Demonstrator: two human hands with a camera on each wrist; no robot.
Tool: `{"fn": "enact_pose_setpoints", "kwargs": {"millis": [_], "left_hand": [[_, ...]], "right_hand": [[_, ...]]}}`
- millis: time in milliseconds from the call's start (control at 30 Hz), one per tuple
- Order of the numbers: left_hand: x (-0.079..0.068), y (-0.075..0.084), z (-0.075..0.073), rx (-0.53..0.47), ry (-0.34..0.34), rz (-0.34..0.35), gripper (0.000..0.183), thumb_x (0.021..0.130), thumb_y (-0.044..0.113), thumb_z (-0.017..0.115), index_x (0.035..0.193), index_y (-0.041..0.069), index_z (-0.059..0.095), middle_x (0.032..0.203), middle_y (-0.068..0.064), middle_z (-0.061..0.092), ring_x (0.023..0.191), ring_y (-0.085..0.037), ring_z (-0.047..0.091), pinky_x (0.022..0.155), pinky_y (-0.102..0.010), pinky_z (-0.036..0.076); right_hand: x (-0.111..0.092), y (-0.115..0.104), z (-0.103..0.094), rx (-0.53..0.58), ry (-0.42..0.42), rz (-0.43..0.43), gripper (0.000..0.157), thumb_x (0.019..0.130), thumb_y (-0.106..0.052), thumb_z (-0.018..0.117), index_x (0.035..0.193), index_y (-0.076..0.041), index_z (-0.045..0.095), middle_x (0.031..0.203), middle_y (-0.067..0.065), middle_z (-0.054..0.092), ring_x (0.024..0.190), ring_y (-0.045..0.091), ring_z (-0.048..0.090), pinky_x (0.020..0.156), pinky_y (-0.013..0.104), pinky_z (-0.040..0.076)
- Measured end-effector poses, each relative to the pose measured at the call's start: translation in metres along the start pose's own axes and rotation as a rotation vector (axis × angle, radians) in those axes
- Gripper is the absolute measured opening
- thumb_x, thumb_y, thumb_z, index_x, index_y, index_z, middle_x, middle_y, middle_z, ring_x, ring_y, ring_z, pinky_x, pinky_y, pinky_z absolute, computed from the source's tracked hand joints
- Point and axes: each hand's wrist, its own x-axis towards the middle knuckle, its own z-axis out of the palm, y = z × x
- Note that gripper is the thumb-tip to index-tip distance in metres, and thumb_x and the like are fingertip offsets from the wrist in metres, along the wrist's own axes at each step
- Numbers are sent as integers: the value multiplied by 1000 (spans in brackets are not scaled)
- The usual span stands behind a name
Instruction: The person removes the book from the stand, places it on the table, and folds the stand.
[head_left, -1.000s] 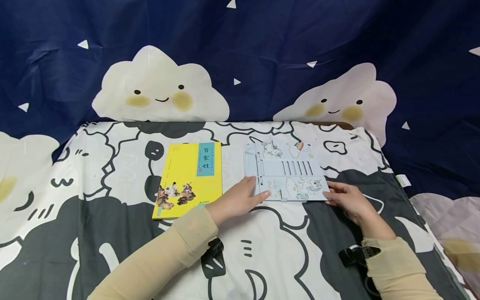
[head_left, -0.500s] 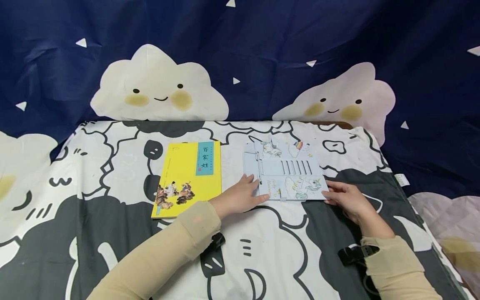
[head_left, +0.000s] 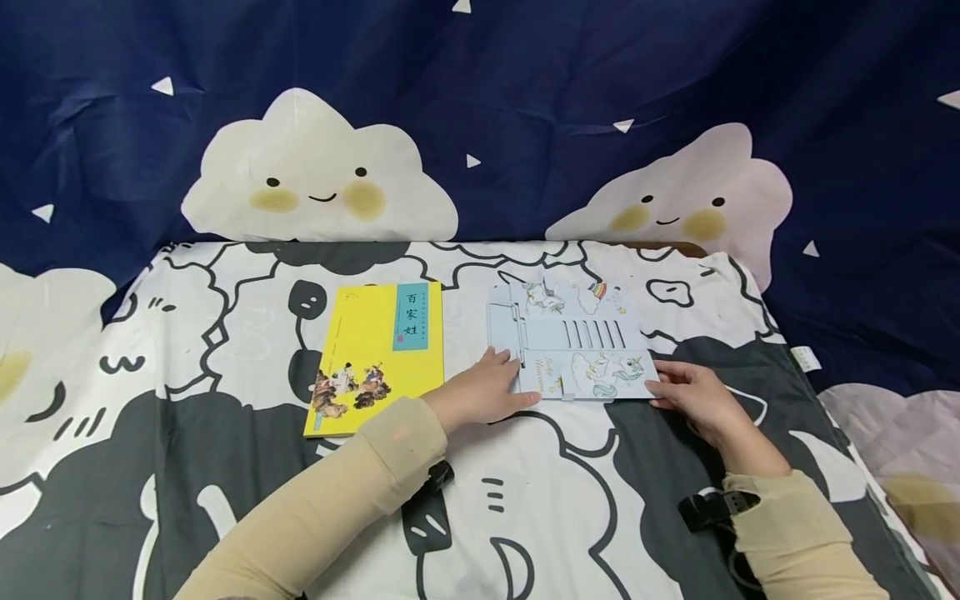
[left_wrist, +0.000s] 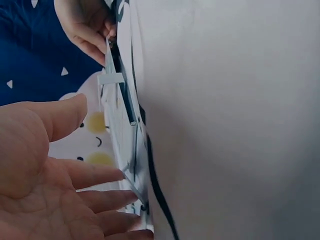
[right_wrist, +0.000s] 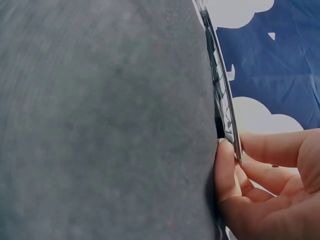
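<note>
A pale blue folding book stand (head_left: 592, 333) with unicorn drawings and a row of slots lies on the cloth, right of the middle in the head view. My left hand (head_left: 491, 392) rests its extended fingers on the stand's left end, thumb spread toward the near edge. The left wrist view shows those fingertips (left_wrist: 112, 200) at a thin part of the stand. At the near right corner, my right hand (head_left: 697, 400) pinches the stand's edge between thumb and fingers. In the right wrist view the panel (right_wrist: 227, 110) appears edge-on, slightly raised from its lower layer.
A yellow book (head_left: 378, 333) with a blue title label lies flat to the left of the stand, close to my left forearm. The cartoon-printed cloth (head_left: 540, 500) covers the table. Behind it hangs a dark blue curtain (head_left: 517, 83) with smiling clouds.
My left fingers have spread a little and shifted slightly on the stand's left end, where the flap now looks flatter. My right hand keeps its pinch at the corner; the yellow book stays put.
</note>
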Motion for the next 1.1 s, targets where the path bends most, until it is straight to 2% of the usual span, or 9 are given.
{"fn": "enact_pose_setpoints", "kwargs": {"millis": [200,267,367,433,500,633,733,967,1100], "left_hand": [[7,11,2,113,14,30,84,97,55,54,155,1,28,164,-17,22,154,-32,10,125,-42,17],[10,16,3,139,13,38,88,96,57,54,156,0,25,164,-17,20,154,-32,9,125,-42,18],[17,21,5,169,15,46,93,94,62,52,155,-2,24,164,-18,18,154,-32,9,125,-42,18],[21,24,5,187,19,50,96,93,65,51,155,-4,24,164,-19,18,154,-32,9,125,-42,18],[25,26,6,204,21,49,99,92,68,51,154,-5,24,164,-20,18,154,-32,11,125,-42,19],[29,31,6,235,16,27,100,92,69,49,154,-6,24,164,-20,18,154,-31,11,125,-41,20],[31,33,6,237,17,4,98,93,68,48,154,-6,24,164,-20,17,154,-30,11,125,-41,20],[33,36,6,252,11,-18,96,94,67,46,154,-5,25,164,-18,18,154,-28,12,125,-39,19],[32,36,4,267,0,-14,95,94,67,47,154,-4,26,164,-18,20,154,-28,13,125,-39,20]], "right_hand": [[1,-2,-3,-37,8,11,60,98,-7,58,145,20,31,113,16,59,77,-6,59,70,19,58],[1,-1,-5,-31,-5,15,61,99,-9,57,145,19,30,119,23,58,78,-7,59,71,18,58],[2,2,-9,-5,-42,17,62,100,-11,55,147,19,27,135,34,48,81,-8,59,73,17,57],[2,3,-11,9,-61,22,64,100,-12,55,147,19,25,139,36,44,82,-8,59,74,17,57],[3,3,-12,18,-77,24,64,100,-12,56,147,19,24,135,32,48,82,-7,60,75,17,57],[4,2,-14,32,-101,23,66,100,-13,57,147,20,25,117,12,62,82,-5,62,75,17,57],[5,2,-15,44,-115,19,66,99,-13,58,146,20,25,108,1,64,83,-5,62,75,17,57],[5,3,-16,50,-119,9,64,99,-13,59,147,18,28,110,-1,63,85,-5,63,77,18,57],[5,4,-16,65,-122,11,66,99,-13,59,147,18,27,103,-9,63,84,-5,63,76,18,57]]}}
